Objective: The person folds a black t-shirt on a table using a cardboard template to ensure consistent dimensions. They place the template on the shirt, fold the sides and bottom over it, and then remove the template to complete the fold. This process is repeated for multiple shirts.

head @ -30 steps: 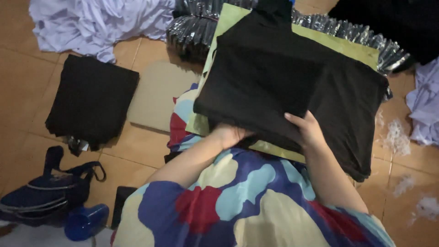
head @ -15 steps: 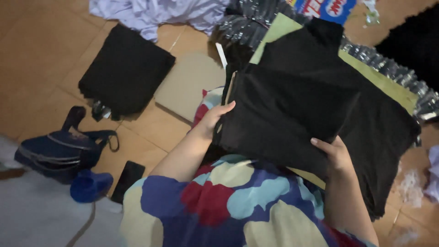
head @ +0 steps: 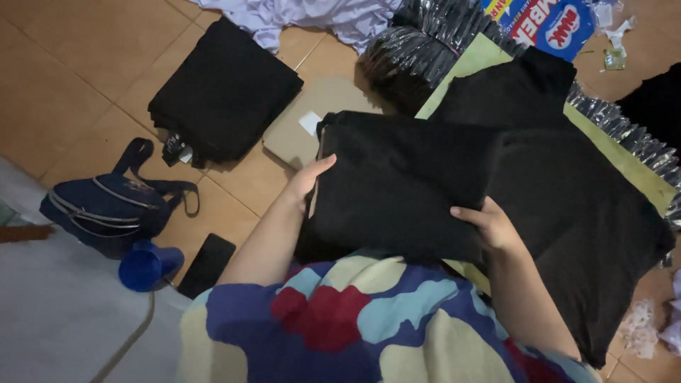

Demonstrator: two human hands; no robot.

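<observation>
A folded black garment (head: 397, 184) is lifted in front of me, held by both hands. My left hand (head: 306, 181) grips its left edge, thumb on top. My right hand (head: 489, 225) holds its lower right edge. Under and behind it a larger black cloth (head: 589, 220) lies spread over a yellow-green sheet (head: 624, 159). My multicoloured sleeves fill the bottom of the view.
A stack of folded black garments (head: 223, 92) lies on the tiled floor at left, beside a flat cardboard piece (head: 301, 131). A dark blue bag (head: 110, 209), a blue cup (head: 145, 266) and a black phone (head: 207, 264) lie lower left. Shiny plastic bags (head: 425, 35) and pale cloth (head: 312, 14) lie behind.
I have lifted the folded black garment off the pile and carried it to the left. My left hand moved to its left edge.
</observation>
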